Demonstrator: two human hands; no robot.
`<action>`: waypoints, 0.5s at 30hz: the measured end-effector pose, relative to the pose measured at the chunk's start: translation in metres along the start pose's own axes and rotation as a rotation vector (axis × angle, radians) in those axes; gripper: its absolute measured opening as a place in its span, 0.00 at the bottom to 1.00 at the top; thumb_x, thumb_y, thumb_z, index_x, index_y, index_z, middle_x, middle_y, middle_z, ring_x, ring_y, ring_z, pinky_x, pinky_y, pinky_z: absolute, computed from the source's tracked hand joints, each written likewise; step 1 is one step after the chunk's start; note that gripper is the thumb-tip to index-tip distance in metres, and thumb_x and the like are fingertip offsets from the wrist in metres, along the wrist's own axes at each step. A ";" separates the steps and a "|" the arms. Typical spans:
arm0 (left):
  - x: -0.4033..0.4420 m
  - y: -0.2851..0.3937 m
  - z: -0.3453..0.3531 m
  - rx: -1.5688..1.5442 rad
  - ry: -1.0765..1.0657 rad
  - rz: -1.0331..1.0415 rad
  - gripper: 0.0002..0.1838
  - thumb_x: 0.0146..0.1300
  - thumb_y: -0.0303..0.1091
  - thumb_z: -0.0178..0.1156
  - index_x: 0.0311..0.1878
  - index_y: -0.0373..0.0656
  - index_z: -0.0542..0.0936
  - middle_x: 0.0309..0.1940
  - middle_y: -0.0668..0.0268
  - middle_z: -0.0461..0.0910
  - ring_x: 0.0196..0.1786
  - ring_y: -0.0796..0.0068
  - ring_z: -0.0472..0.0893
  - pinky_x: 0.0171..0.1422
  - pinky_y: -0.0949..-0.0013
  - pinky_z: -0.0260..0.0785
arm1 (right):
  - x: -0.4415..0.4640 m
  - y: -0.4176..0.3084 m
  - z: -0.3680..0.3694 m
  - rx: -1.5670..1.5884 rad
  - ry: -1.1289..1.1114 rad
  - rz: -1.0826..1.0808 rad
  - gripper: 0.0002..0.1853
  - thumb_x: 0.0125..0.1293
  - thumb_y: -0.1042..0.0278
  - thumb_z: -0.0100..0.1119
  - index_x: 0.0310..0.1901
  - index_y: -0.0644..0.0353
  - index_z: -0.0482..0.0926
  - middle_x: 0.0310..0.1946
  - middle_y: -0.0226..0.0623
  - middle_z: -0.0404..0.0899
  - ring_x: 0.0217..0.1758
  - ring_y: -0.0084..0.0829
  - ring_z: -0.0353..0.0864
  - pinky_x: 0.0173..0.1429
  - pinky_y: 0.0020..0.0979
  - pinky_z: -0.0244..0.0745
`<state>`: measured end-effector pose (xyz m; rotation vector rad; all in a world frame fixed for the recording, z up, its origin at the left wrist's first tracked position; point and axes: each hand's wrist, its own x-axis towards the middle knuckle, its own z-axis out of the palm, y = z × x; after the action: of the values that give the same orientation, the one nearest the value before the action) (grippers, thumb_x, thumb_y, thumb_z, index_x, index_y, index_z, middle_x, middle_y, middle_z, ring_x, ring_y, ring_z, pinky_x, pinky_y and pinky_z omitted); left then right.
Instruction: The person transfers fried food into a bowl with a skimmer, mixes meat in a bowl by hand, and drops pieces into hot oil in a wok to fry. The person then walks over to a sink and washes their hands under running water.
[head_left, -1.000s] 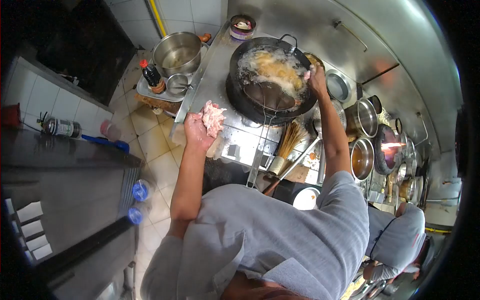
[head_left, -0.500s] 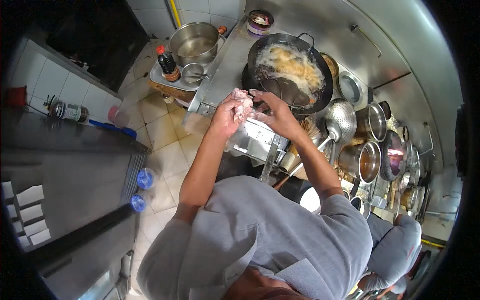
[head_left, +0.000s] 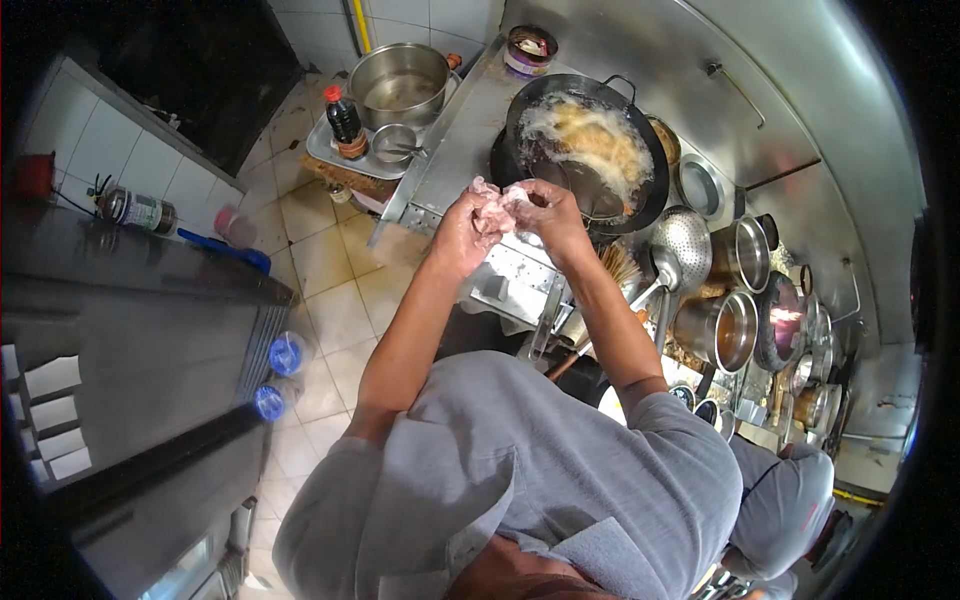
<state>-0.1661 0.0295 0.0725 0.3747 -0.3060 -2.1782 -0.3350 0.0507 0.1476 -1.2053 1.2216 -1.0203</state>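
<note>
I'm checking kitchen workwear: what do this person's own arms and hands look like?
The left hand and right hand are both ungloved, with no watch or bracelet showing. The forearms are bare. The grey sleeves end near the elbows, with no marking visible on them.

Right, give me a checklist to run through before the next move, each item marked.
1. Hold on the raw meat: ok, it sits in the left hand.
2. Grip of the right hand: cannot tell, its fingers meet the meat but the pinch is unclear.
3. Bubbling around the food in the wok: ok, pale froth shows.
4. Heat of the liquid: cannot tell, nothing shows a reading.
5. A slotted spoon in hand: not ok, it rests beside the wok.
</note>
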 end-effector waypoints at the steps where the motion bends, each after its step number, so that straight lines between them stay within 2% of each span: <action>1: -0.002 0.003 0.006 -0.032 0.019 -0.025 0.09 0.59 0.31 0.53 0.44 0.46 0.75 0.32 0.64 0.78 0.33 0.70 0.79 0.38 0.69 0.75 | 0.001 0.000 -0.001 0.303 0.005 0.159 0.14 0.57 0.79 0.61 0.46 0.64 0.78 0.38 0.35 0.81 0.36 0.27 0.81 0.42 0.27 0.76; 2: -0.012 0.004 0.047 -0.054 0.246 0.061 0.07 0.56 0.29 0.53 0.39 0.44 0.74 0.31 0.63 0.77 0.29 0.69 0.78 0.34 0.66 0.73 | 0.001 0.000 -0.002 0.443 -0.037 0.205 0.13 0.61 0.79 0.57 0.48 0.60 0.77 0.40 0.33 0.80 0.40 0.26 0.80 0.43 0.27 0.75; 5: -0.009 0.002 0.049 -0.110 0.317 0.097 0.05 0.57 0.29 0.52 0.37 0.42 0.74 0.28 0.63 0.75 0.27 0.68 0.75 0.30 0.66 0.70 | -0.002 0.001 -0.005 0.364 -0.094 0.188 0.10 0.64 0.75 0.55 0.47 0.60 0.76 0.40 0.31 0.79 0.42 0.23 0.77 0.44 0.26 0.73; 9: -0.001 -0.005 0.031 -0.168 0.157 0.117 0.07 0.56 0.27 0.53 0.39 0.41 0.74 0.27 0.63 0.73 0.26 0.68 0.73 0.29 0.66 0.68 | -0.007 -0.003 -0.004 0.457 -0.145 0.218 0.09 0.67 0.69 0.53 0.47 0.59 0.76 0.37 0.28 0.77 0.38 0.21 0.74 0.44 0.26 0.70; 11: -0.001 -0.004 0.037 -0.200 0.205 0.105 0.08 0.55 0.27 0.53 0.39 0.41 0.74 0.26 0.63 0.72 0.24 0.68 0.71 0.28 0.67 0.66 | -0.007 0.002 -0.001 0.422 -0.038 0.182 0.10 0.72 0.63 0.50 0.45 0.60 0.75 0.34 0.30 0.76 0.31 0.22 0.72 0.33 0.23 0.68; 12: 0.000 -0.005 0.038 -0.198 0.202 0.100 0.08 0.55 0.27 0.53 0.39 0.41 0.74 0.26 0.63 0.72 0.24 0.68 0.71 0.28 0.67 0.66 | -0.003 0.013 -0.006 0.422 -0.033 0.179 0.10 0.72 0.63 0.50 0.45 0.60 0.75 0.34 0.30 0.76 0.31 0.22 0.72 0.33 0.23 0.68; 14: 0.001 -0.006 0.038 -0.254 0.138 0.113 0.08 0.53 0.27 0.55 0.38 0.41 0.74 0.26 0.62 0.72 0.25 0.66 0.72 0.27 0.67 0.66 | 0.006 0.038 -0.021 1.033 0.008 0.339 0.14 0.73 0.57 0.49 0.39 0.61 0.74 0.28 0.31 0.72 0.25 0.23 0.67 0.29 0.25 0.67; 15: 0.002 -0.006 0.033 -0.254 0.132 0.104 0.08 0.53 0.27 0.55 0.38 0.41 0.74 0.26 0.62 0.72 0.25 0.66 0.72 0.27 0.67 0.66 | 0.004 0.034 -0.024 1.033 0.018 0.332 0.14 0.73 0.57 0.49 0.39 0.61 0.74 0.28 0.31 0.72 0.25 0.23 0.67 0.29 0.25 0.67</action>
<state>-0.1840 0.0340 0.1008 0.3490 0.0244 -2.0485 -0.3604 0.0478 0.1141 -0.1805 0.6798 -1.1665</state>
